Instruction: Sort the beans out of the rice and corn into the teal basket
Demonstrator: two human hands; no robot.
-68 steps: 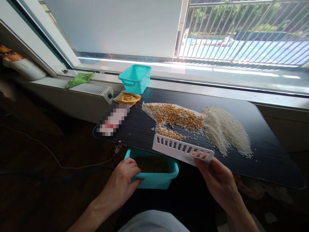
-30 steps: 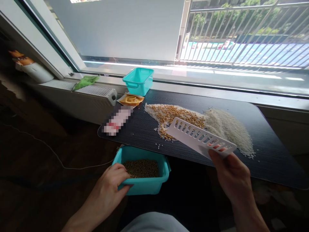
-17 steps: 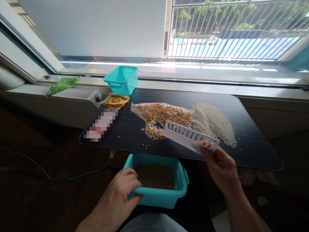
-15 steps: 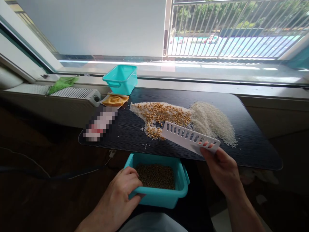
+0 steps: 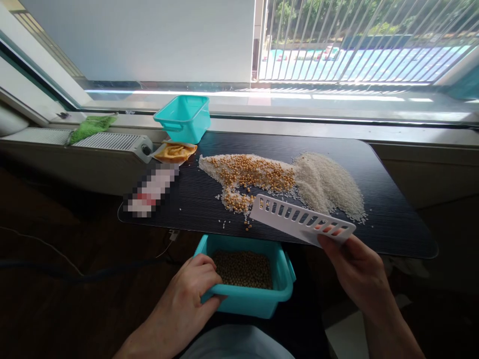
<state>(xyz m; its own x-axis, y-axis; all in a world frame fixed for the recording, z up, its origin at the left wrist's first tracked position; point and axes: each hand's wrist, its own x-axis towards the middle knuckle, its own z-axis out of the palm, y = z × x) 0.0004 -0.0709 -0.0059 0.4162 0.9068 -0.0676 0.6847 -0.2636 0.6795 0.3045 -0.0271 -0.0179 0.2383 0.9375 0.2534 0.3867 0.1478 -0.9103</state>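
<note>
My left hand (image 5: 196, 294) grips the near left rim of a turquoise plastic tub (image 5: 254, 299), which holds a layer of soybeans (image 5: 243, 269) just below the table edge. In my right hand (image 5: 355, 267) is a white slotted plastic strip (image 5: 288, 222), held by its right end between thumb and fingers. The strip's left end is beside a small patch of mixed soybeans and rice (image 5: 237, 202). Behind it spreads a larger mixed layer of soybeans and rice (image 5: 254, 172). A pile of white rice (image 5: 329, 184) adjoins it on the right.
The dark table (image 5: 392, 219) stands against a window sill. A second turquoise tub (image 5: 183, 119) is at its back left, beside a yellow item on a white wrapper (image 5: 174, 151). A pixelated pink packet (image 5: 153, 189) lies in front. A green cloth (image 5: 92, 128) rests on the radiator (image 5: 116, 143).
My right hand and the strip have moved right and slightly toward me. A few soybeans now lie nearer the table's front edge. My left hand keeps its grip on the tub.
</note>
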